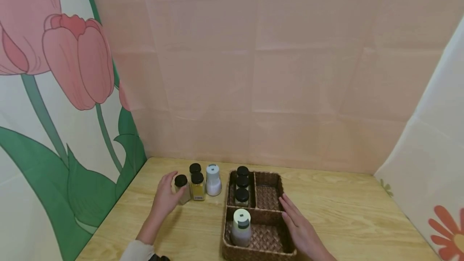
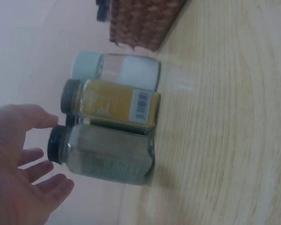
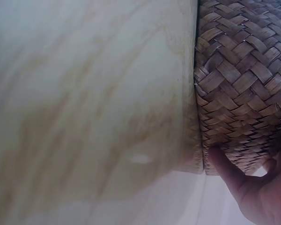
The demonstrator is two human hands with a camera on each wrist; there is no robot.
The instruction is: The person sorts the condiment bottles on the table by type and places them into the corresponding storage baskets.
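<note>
Around the black cap of a square glass spice jar (image 2: 110, 152) with greyish contents, my left hand (image 1: 167, 196) is spread, thumb on one side and fingers on the other. In the left wrist view the thumb tip (image 2: 49, 121) is right at the cap, while the other fingers stand apart from the jar. A yellow spice jar (image 1: 197, 187) stands beside it, partly covering another black-capped jar (image 1: 195, 168). To their right is a white-topped shaker (image 1: 213, 180). My right hand (image 1: 302, 228) rests with extended fingers against the right side of the woven basket (image 3: 243, 70).
The basket has three compartments. Several black-capped jars (image 1: 242, 182) stand in a row in its back left one, and a white-topped bottle (image 1: 241, 228) stands in the front one. Pink cloth (image 1: 261, 71) hangs behind the wooden table (image 1: 344, 212), with patterned cloths at both sides.
</note>
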